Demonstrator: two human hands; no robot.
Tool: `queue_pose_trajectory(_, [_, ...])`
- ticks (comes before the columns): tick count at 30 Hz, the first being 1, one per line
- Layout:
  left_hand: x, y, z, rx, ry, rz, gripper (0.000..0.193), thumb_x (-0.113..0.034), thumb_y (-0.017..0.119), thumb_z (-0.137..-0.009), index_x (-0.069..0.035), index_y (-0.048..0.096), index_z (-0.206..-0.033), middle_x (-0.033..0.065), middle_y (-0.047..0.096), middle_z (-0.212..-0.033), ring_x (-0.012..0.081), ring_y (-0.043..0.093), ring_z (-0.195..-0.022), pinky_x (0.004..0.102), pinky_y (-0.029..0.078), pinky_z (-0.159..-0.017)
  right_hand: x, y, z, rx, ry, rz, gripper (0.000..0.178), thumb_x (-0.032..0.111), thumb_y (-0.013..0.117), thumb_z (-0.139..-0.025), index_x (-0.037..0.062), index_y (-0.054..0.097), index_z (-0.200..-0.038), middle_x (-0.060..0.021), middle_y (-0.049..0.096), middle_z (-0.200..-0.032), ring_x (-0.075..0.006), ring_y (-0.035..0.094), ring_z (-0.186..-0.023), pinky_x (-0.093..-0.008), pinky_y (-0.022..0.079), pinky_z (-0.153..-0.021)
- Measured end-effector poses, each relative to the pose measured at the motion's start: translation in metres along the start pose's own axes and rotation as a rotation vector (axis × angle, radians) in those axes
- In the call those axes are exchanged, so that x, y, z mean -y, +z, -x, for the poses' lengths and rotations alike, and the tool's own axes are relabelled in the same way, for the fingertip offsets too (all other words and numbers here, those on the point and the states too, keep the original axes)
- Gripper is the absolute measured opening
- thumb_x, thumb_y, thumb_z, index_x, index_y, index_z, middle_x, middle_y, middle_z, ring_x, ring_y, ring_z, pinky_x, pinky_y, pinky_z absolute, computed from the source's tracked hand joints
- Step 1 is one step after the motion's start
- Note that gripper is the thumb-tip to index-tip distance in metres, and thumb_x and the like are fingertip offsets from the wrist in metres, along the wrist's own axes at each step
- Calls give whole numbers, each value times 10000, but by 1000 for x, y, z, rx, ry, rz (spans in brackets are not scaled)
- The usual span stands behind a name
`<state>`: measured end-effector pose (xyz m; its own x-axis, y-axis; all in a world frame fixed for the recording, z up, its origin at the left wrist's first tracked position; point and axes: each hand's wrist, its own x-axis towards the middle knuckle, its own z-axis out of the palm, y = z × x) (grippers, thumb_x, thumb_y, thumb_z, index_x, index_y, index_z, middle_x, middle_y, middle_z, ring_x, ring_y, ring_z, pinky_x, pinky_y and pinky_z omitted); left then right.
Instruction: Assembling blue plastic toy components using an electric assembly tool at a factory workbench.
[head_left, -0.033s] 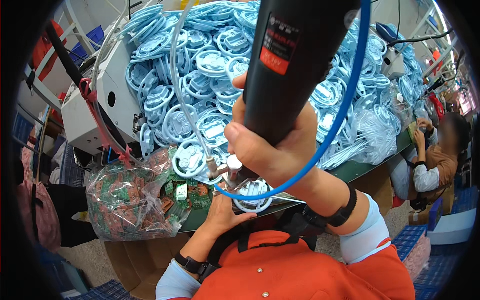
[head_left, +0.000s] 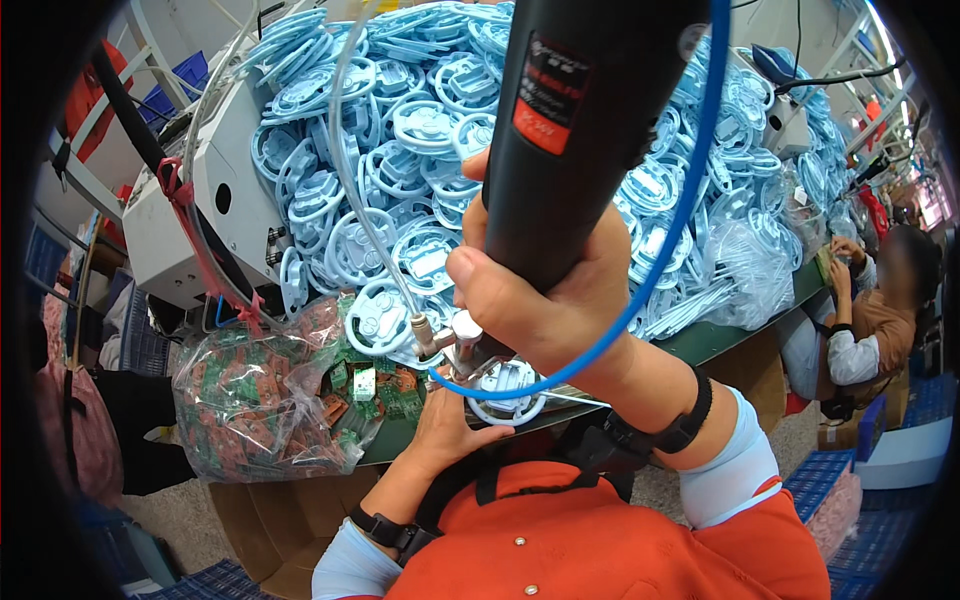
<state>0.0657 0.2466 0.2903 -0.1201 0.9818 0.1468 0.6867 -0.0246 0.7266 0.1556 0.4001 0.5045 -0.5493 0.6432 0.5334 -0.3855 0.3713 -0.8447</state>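
Observation:
My right hand (head_left: 545,295) is wrapped round a black electric screwdriver (head_left: 560,150), which stands nearly upright with its lower end over the table's near edge. A blue hose (head_left: 690,220) curves down past my wrist to a metal fitting (head_left: 462,335) at the tool's lower end. Beneath it lies a light-blue plastic wheel-shaped part (head_left: 508,385). My left hand (head_left: 445,425) steadies this part from the left, thumb along its near rim; its other fingertips are partly hidden by the fitting. The tool's tip is out of sight.
Light-blue wheel-shaped parts (head_left: 360,245) are heaped across the table. Left of my hands, a clear bag (head_left: 265,400) holds green and orange circuit boards, with loose boards (head_left: 365,385) beside it. A grey metal box (head_left: 205,205) stands far left. Another person (head_left: 870,310) sits at the right.
The screwdriver's upper body and the blue hose have shifted slightly to the left. My left hand and the wheel-shaped part keep their place.

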Motion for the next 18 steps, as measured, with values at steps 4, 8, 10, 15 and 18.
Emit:
queue_pose_trajectory(4, [2,1,-2,-32,16,44,998,-370,952,-568,21,467,-1348,229,503,-1332,410,461,-1259,488,372,-1051,-9,4,-3,-32,34,-7,511,45,689,-757,26,535,-1244,24,536,-816,-46,468,-643,-223,409,-577])
queue_pose_trajectory(8, [5,3,-1,-90,96,28,1064,-373,954,-560,13,408,-1387,214,492,-1341,415,454,-1252,493,368,-1052,-13,8,-5,-53,66,0,491,40,686,-753,28,539,-1221,24,532,-804,-52,467,-638,-225,408,-577])
queue_pose_trajectory(10, [7,5,-1,-80,87,40,1080,-369,956,-557,11,393,-1397,215,492,-1338,409,454,-1252,487,369,-1051,-15,9,-7,-52,43,31,463,33,679,-751,29,543,-1193,18,532,-791,-59,471,-634,-228,407,-573])
queue_pose_trajectory(15, [6,4,-1,-53,50,21,1149,-360,960,-555,-11,326,-1448,215,447,-1386,397,434,-1292,476,366,-1065,-24,15,3,-1,52,81,413,33,672,-750,27,513,-1131,-26,559,-787,-73,516,-672,-250,459,-615])
queue_pose_trajectory(18, [4,3,0,-88,47,123,1216,-362,958,-566,-42,242,-1495,194,376,-1459,385,394,-1350,466,349,-1094,-30,19,10,31,37,42,385,55,682,-784,31,516,-1130,-53,570,-786,-99,528,-677,-255,465,-637])
